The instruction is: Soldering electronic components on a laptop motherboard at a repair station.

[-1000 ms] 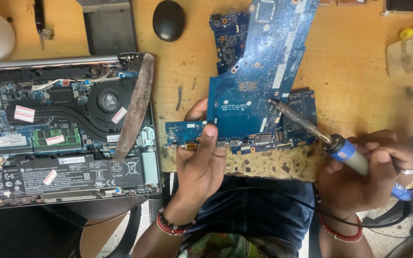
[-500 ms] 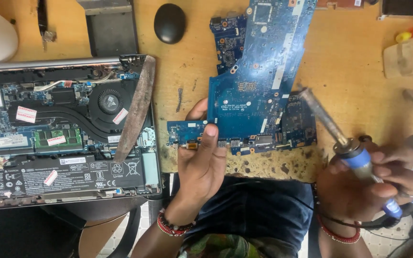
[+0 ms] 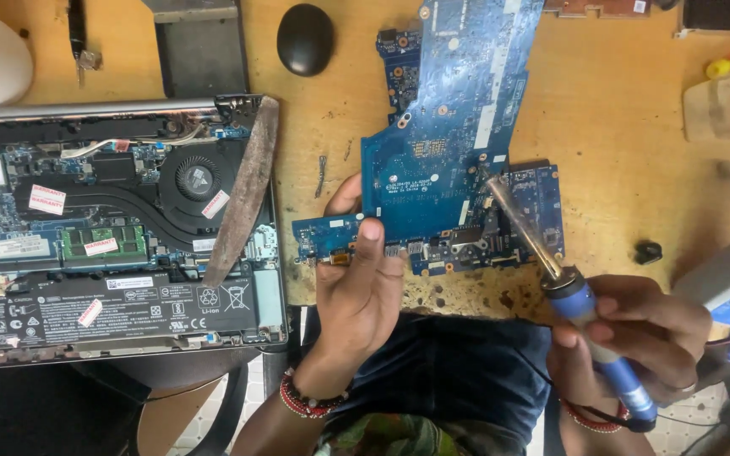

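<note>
A blue laptop motherboard (image 3: pixel 449 143) lies on the wooden bench (image 3: pixel 618 127), over smaller blue boards. My left hand (image 3: pixel 356 295) grips the board's near left edge, thumb on top. My right hand (image 3: pixel 635 338) holds a soldering iron (image 3: pixel 576 295) with a blue handle. Its metal tip reaches up and left to the board's lower right part, beside the connectors. Beaded bracelets sit on both wrists.
An opened laptop (image 3: pixel 111 236) with fan, memory and battery exposed fills the left side. A worn flat tool (image 3: pixel 242 194) leans across its right edge. A black mouse (image 3: pixel 304 38) lies at the back. A small black part (image 3: pixel 648 251) sits right of the boards.
My right hand swung the soldering iron away to the right, then brought it back toward the board's lower right area. My left hand stayed on the board's edge.
</note>
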